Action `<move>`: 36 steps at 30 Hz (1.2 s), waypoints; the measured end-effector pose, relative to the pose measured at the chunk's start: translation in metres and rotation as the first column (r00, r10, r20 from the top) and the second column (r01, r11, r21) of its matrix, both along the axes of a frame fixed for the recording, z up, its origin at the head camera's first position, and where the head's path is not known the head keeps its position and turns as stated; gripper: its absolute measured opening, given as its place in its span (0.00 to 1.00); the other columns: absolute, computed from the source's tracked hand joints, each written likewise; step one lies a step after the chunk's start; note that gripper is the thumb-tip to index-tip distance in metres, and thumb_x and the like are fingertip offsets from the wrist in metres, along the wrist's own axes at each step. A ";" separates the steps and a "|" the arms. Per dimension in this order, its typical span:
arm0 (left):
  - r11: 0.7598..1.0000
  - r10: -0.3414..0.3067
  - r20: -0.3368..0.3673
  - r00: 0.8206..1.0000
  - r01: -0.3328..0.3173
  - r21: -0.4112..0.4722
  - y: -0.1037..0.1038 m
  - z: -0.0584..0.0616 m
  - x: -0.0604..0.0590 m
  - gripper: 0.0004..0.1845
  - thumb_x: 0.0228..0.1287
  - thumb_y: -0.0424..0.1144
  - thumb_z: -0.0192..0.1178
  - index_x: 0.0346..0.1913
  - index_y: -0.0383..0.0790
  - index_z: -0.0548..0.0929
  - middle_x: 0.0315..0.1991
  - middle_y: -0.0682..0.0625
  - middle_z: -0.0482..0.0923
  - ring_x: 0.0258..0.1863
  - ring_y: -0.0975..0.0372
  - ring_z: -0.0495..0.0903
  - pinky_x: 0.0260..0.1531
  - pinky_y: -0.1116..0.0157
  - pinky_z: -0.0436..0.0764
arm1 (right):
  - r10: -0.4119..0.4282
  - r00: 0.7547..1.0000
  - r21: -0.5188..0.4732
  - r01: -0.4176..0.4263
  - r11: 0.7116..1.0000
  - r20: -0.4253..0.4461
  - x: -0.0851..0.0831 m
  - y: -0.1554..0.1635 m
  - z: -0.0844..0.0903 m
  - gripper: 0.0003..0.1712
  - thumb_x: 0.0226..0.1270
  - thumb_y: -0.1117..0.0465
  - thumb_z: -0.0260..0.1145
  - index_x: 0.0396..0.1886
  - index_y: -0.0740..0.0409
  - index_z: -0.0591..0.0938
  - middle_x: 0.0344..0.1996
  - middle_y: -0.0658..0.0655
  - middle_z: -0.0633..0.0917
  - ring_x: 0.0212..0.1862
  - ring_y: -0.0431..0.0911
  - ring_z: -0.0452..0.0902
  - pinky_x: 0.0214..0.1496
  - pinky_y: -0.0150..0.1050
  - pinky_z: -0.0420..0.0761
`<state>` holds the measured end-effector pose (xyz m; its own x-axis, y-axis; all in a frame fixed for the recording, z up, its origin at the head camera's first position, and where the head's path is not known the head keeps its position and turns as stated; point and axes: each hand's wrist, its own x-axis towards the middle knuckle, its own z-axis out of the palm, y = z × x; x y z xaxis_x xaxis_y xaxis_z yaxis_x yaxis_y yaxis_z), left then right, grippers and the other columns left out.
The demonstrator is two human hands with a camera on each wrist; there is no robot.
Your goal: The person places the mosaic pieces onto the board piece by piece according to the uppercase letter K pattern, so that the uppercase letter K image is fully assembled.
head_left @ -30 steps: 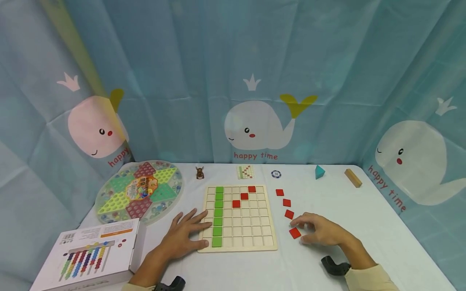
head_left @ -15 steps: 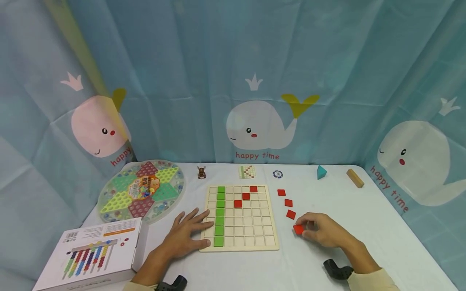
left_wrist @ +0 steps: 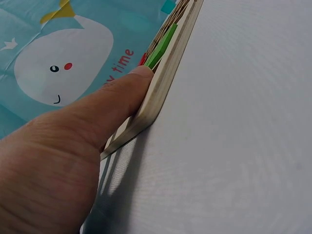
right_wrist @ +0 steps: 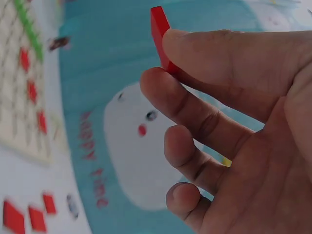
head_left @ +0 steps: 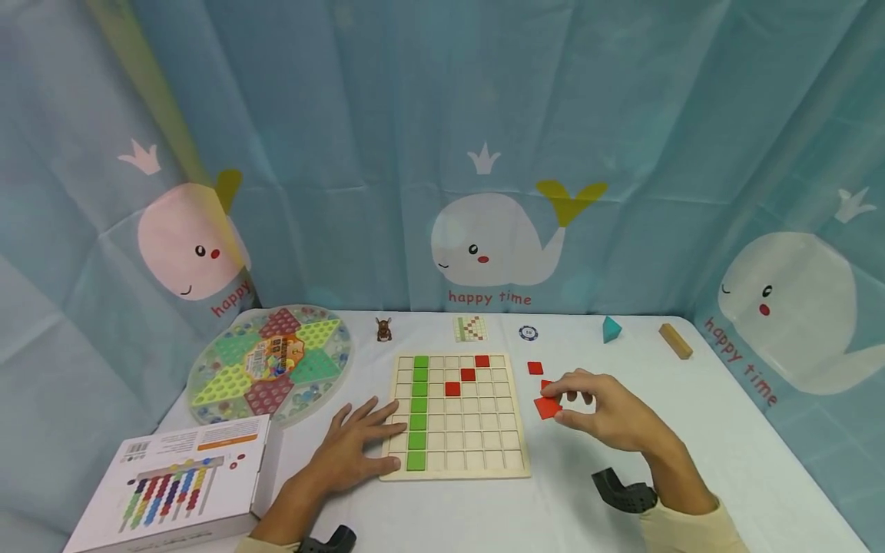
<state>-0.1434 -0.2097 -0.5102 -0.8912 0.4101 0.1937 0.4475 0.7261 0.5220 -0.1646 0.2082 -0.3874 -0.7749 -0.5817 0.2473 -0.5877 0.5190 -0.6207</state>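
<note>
My right hand (head_left: pixel 611 411) pinches a red square tile (head_left: pixel 548 408) between thumb and fingers, above the table to the right of the wooden grid board (head_left: pixel 470 440). In the right wrist view the lifted tile (right_wrist: pixel 161 36) is held near one end, its other fingers curling loosely below. Fingers spread, my left hand (head_left: pixel 353 452) rests on the board's left edge; the left wrist view has its thumb (left_wrist: pixel 122 92) on the rim. A column of green tiles (head_left: pixel 418 422) and a diagonal of three red tiles (head_left: pixel 468 375) sit in the board's cells.
Loose red tiles (right_wrist: pixel 36 218) lie right of the board, partly hidden by the hand in the head view. Behind are a small pattern card (head_left: pixel 470 329), a chip (head_left: pixel 528 332), a figurine (head_left: pixel 383 329), a teal block (head_left: pixel 611 329) and a wooden bar (head_left: pixel 675 341). A box (head_left: pixel 180 453) and round game board (head_left: pixel 228 384) stand left.
My right hand has picked up the nearest loose red tile and moved up and slightly left with it. The left hand keeps its place on the board.
</note>
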 end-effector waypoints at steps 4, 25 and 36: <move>1.000 0.005 -0.008 1.000 -0.005 0.007 0.001 0.001 0.001 0.31 0.52 0.64 0.66 0.56 0.53 0.84 0.67 0.53 0.68 0.70 0.47 0.56 0.63 0.39 0.43 | 0.019 0.999 -0.085 -0.023 0.996 -0.050 -0.002 -0.016 0.009 0.16 0.59 0.65 0.72 0.47 0.51 0.84 0.33 0.41 0.80 0.39 0.41 0.71 0.37 0.36 0.70; 1.000 -0.003 0.009 1.000 0.003 0.014 0.001 0.003 0.001 0.30 0.53 0.63 0.66 0.57 0.52 0.84 0.68 0.52 0.67 0.70 0.46 0.56 0.63 0.38 0.43 | 0.011 1.000 -0.427 -0.001 0.904 0.021 -0.004 -0.115 0.016 0.14 0.57 0.75 0.68 0.45 0.72 0.82 0.34 0.63 0.83 0.36 0.61 0.71 0.34 0.41 0.71; 1.000 -0.003 0.039 0.999 0.003 0.012 0.000 0.002 0.000 0.31 0.53 0.63 0.65 0.58 0.52 0.83 0.69 0.53 0.66 0.71 0.47 0.53 0.64 0.39 0.40 | -0.061 0.984 -0.348 0.118 0.930 0.169 -0.036 -0.142 -0.061 0.13 0.60 0.68 0.70 0.45 0.65 0.84 0.30 0.52 0.81 0.34 0.47 0.70 0.36 0.38 0.71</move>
<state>-0.1437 -0.2094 -0.5078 -0.8968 0.4108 0.1641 0.4292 0.7181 0.5478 -0.2002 0.0660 -0.4486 -0.8644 -0.4037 0.2996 -0.4326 0.2938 -0.8524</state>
